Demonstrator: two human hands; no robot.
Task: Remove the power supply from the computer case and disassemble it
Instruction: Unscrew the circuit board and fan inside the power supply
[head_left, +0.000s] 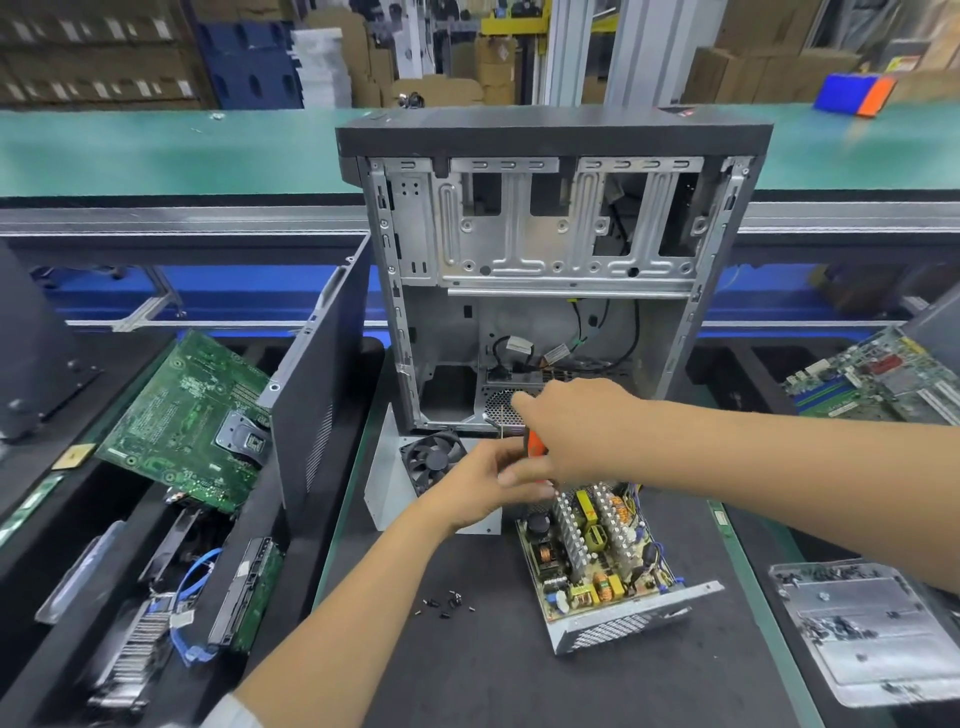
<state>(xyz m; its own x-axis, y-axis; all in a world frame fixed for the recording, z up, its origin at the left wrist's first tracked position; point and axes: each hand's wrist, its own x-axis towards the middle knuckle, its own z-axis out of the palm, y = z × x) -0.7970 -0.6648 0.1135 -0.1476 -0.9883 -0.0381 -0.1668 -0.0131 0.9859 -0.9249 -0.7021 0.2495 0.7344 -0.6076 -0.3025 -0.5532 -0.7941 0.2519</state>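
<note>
The opened power supply (597, 561) lies on the black mat in front of the computer case (550, 249), its circuit board with heat sinks and coils exposed. Its grey cover with the black fan (434, 460) lies to the left of it. My right hand (566, 426) grips an orange-handled screwdriver (535, 444) just above the far end of the board. My left hand (483, 483) reaches in beside it, its fingers meeting the screwdriver handle; the grip is blurred. A second metal box with a mesh grille (501, 402) sits inside the case bottom.
Several loose black screws (447, 603) lie on the mat near the front. A green motherboard (192, 421) and a dark side panel (322, 364) lean at the left above a bin of drives. A metal tray of screws (862, 629) and another board (872, 374) are at the right.
</note>
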